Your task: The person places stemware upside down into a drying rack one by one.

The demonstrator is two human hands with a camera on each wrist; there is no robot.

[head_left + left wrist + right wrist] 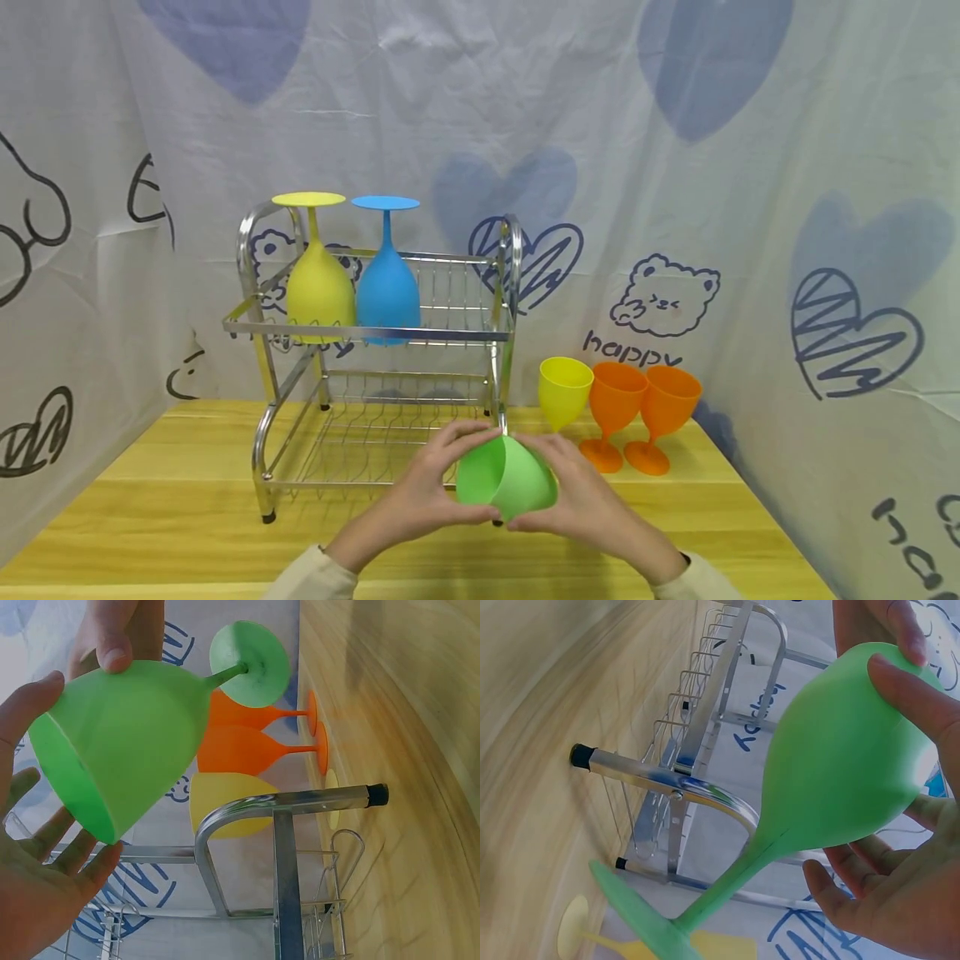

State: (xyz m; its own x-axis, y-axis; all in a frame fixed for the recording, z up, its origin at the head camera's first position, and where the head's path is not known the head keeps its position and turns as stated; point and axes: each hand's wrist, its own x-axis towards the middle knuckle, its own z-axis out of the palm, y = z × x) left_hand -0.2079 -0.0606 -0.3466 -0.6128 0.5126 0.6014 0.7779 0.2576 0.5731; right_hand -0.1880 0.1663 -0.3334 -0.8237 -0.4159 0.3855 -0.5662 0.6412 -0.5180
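Both hands hold a green goblet [527, 483] in front of the rack's right side, tipped over so that its mouth points left. My left hand [427, 487] grips it at the rim, thumb below and fingers above in the head view. Around the bowl curls my right hand [581, 496], its thumb underneath. The right wrist view shows the goblet's stem [724, 886] and round foot [639, 911], held away from the tabletop. Seen from the left wrist, the left fingers [71, 851] lie along the rim.
A two-tier metal dish rack [375, 333] stands on the wooden table [142, 517]. Its upper tier carries an upside-down yellow goblet [320, 287] and blue goblet [387, 292]. Right of it, another yellow goblet [564, 387] and two orange goblets [617, 396] stand upright before the curtain [735, 275].
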